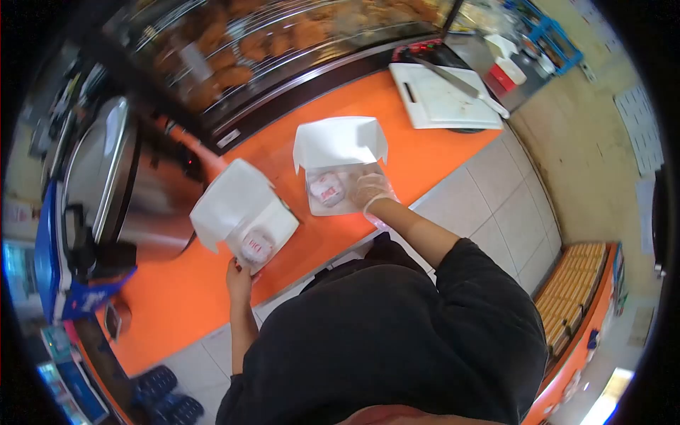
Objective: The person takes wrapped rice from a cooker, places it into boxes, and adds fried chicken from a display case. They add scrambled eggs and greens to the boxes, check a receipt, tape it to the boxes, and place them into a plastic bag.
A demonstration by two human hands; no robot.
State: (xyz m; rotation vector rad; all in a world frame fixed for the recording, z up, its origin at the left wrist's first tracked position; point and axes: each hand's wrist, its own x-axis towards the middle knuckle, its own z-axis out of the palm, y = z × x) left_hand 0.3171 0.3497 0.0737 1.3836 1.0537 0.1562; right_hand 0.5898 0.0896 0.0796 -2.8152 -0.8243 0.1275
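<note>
1. Head view: left hand (239, 272) is at the near corner of the left box (237, 193); its pinch I cannot tell. Wrapped packet (257, 246) lies just ahead.
2. Gloved right hand (371, 190) reaches inside the right box (338, 139), beside second packet (327, 189); fingers are blurred.

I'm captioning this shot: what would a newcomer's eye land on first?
Probably the bright orange counter, slanting across the middle, and on it two open white boxes, each holding a wrapped bundle with red print. Next, the right hand, seemingly clear-gloved, in the right box; then the browned food in the case at top.
</note>
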